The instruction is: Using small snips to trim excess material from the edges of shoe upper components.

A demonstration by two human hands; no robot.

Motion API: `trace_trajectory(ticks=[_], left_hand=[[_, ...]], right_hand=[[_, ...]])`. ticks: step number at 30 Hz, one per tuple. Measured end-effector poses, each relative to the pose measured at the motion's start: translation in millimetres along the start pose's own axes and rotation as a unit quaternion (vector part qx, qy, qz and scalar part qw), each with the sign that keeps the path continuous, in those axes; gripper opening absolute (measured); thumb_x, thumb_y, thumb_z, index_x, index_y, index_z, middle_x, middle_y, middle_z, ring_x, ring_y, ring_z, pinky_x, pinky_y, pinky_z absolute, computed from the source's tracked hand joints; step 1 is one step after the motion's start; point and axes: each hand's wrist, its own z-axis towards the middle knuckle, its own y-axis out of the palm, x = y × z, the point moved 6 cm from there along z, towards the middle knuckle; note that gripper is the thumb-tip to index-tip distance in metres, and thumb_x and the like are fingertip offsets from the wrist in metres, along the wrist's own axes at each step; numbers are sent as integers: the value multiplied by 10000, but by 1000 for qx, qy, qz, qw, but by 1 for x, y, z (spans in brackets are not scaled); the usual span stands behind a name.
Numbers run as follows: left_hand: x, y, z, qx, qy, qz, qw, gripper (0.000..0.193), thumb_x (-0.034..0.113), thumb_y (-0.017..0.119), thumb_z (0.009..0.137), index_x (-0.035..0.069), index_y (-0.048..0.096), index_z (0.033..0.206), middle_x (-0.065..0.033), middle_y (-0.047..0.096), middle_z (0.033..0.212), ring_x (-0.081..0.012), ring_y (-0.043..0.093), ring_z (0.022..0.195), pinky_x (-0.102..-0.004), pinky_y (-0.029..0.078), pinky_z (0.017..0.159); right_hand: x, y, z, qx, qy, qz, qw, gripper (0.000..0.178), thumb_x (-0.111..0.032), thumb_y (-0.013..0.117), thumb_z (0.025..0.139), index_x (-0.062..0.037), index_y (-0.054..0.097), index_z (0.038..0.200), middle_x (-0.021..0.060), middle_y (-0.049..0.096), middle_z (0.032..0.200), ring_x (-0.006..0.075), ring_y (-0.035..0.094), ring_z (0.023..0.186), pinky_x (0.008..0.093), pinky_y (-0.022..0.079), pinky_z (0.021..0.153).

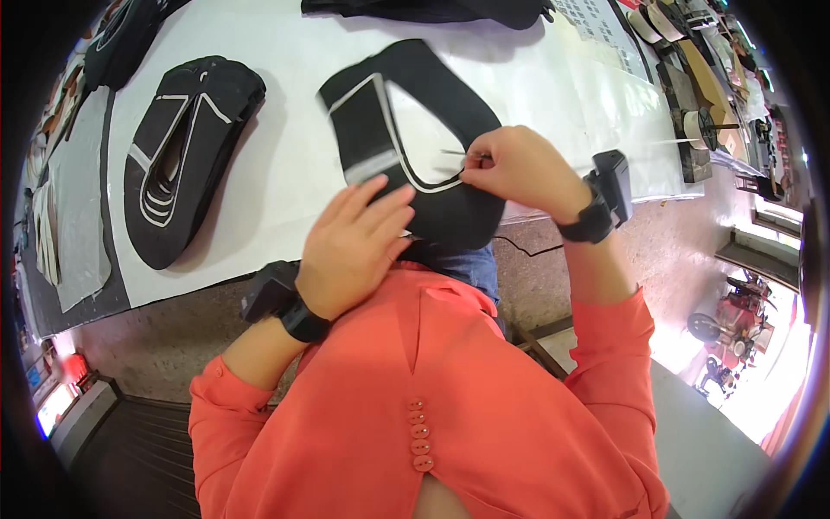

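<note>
A black shoe upper with white tape along its opening lies in front of me, its near end over the table's edge. My left hand is open, fingers stretched out, their tips at the near left part of the upper. At the right rim of the opening, my right hand is closed in a pinch. A thin, pale, narrow end pokes out of its fingertips over the opening; whether it is tape or a tool's tip I cannot tell. To the left lies a stack of similar black uppers, edged with white tape.
White sheeting covers the table. More black pieces lie at the far edge and far left. On the right stands a spool of white tape, a pale strand stretching left from it. A dark cable hangs below the table.
</note>
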Motion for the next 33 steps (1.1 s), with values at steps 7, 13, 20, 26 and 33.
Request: trace_trajectory(ticks=[7, 13, 20, 26, 33], left_hand=[[-4, -9, 9, 54, 5, 11, 998, 251, 55, 708, 856, 29, 678, 1104, -121, 661, 1305, -349, 611, 1234, -508, 463, 1070], [15, 12, 12, 25, 66, -3, 997, 251, 49, 727, 828, 21, 668, 1070, -118, 665, 1254, -304, 635, 1203, -461, 507, 1044], [16, 9, 16, 25, 78, -12, 997, 199, 35, 684, 832, 18, 667, 1030, -113, 667, 1246, -303, 642, 1183, -459, 512, 1036], [17, 7, 21, 2, 83, -7, 996, 222, 24, 654, 786, 22, 665, 1008, -108, 668, 1268, -294, 635, 1187, -456, 513, 1044], [10, 5, 20, -14, 96, -17, 995, 252, 39, 679, 788, 28, 683, 1040, -100, 664, 1299, -294, 625, 1204, -459, 503, 1066]], right_hand=[[-22, 27, -14, 16, 113, 99, 989, 210, -208, 668, 823, -16, 752, 814, 176, 703, 734, 363, 698, 707, 415, 552, 670], [-17, 24, -13, -26, 122, 200, 972, 228, -183, 726, 858, 42, 708, 834, 34, 597, 612, 90, 540, 557, 281, 448, 545], [-8, 19, -11, -34, 101, 158, 982, 232, -213, 702, 812, 18, 719, 803, 135, 672, 651, 248, 681, 587, 348, 523, 598], [-11, 20, -11, -42, 116, 172, 977, 244, -182, 733, 834, 46, 661, 786, 59, 562, 619, 103, 509, 583, 291, 445, 568], [-1, 14, -13, -68, 98, 137, 983, 225, -210, 721, 795, 15, 702, 792, 125, 660, 647, 228, 640, 561, 336, 507, 577]])
